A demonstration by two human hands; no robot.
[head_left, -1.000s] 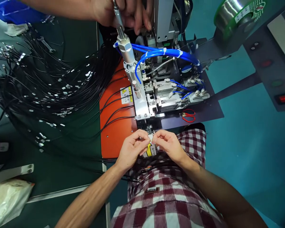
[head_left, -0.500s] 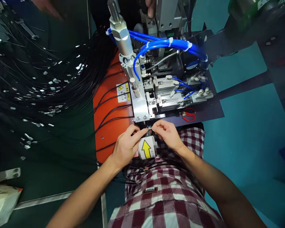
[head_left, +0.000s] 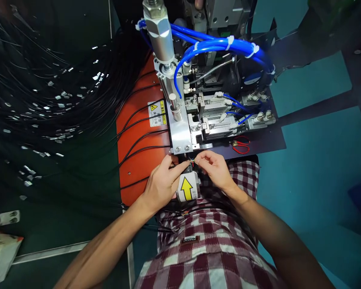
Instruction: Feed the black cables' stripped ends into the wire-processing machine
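Fine coloured wires (head_left: pixel 192 161) show between my two hands, just below the front plate of the machine (head_left: pixel 180 136). My left hand (head_left: pixel 165 178) is closed, with its index finger stretched toward the wire ends; its other fingers are partly hidden. From the right, my right hand (head_left: pixel 214 168) pinches the wires between thumb and forefinger. Below the fingertips sits a rounded part bearing a yellow arrow label (head_left: pixel 186 188). Black cables (head_left: pixel 144 150) run across the orange plate (head_left: pixel 138 172) to the machine beside my left hand.
A large bundle of black cables (head_left: pixel 86 92) with shiny ends spreads over the dark table at left. Red-handled snips (head_left: pixel 240 144) lie right of the machine. Blue air hoses (head_left: pixel 216 44) arch over it. A white bag (head_left: pixel 2 257) is at lower left.
The view has shifted slightly, so the machine looks a little nearer. My hands keep together at the wires, with only small finger movement. The other person's hand at top left is no longer clearly visible.
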